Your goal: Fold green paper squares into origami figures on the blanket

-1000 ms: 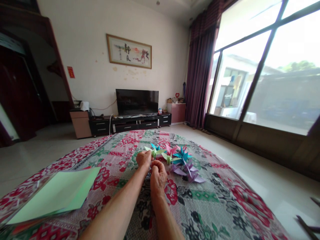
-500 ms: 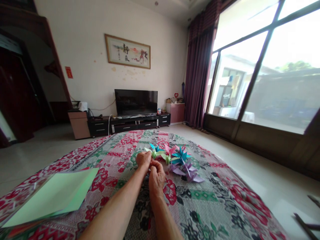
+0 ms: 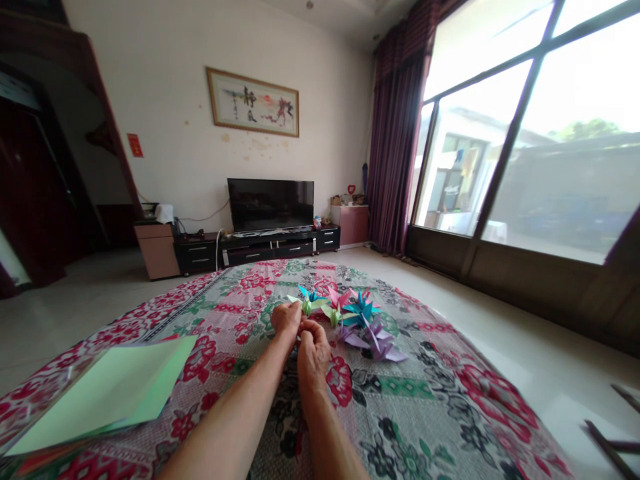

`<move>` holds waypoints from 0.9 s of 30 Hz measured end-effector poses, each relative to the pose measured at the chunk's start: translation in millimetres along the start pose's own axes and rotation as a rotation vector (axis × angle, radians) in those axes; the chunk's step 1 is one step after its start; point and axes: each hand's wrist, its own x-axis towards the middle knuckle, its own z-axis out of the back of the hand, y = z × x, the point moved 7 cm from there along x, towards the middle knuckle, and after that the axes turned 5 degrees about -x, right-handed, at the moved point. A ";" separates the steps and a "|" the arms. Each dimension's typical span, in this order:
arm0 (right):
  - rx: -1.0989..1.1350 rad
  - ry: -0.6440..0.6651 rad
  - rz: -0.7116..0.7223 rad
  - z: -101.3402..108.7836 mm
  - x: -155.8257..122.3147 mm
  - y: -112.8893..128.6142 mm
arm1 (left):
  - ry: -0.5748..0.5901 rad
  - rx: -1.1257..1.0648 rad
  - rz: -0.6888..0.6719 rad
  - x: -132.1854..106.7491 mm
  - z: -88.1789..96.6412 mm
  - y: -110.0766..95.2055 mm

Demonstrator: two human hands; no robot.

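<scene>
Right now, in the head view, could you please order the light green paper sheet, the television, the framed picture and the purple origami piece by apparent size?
1. light green paper sheet, though nearest the camera.
2. television and framed picture: too alike to rank.
3. purple origami piece.

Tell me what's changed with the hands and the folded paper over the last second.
Nothing visibly moved. The left hand and right hand stay curled close together over the flowered cloth, beside the folded paper shapes; whatever they pinch is hidden. The green sheets lie as before. Only the camera view drifted slightly.
</scene>
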 end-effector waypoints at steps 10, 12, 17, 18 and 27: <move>0.011 -0.015 -0.010 -1.4 -0.9 -1.6 | 0.012 -0.043 0.054 2.5 -0.9 4.4; 0.015 -0.023 -0.010 -1.5 -1.0 -2.2 | 0.021 -0.026 0.046 2.4 -2.7 2.9; 0.009 -0.011 0.007 -2.3 -0.3 -1.3 | 0.042 0.067 0.029 4.5 -3.7 -0.6; 0.009 -0.008 0.006 -2.5 -0.2 -1.6 | 0.035 0.094 0.018 5.3 -2.3 -1.7; -0.011 -0.034 -0.001 -0.3 2.6 -3.5 | -0.040 0.089 -0.009 8.1 2.0 1.2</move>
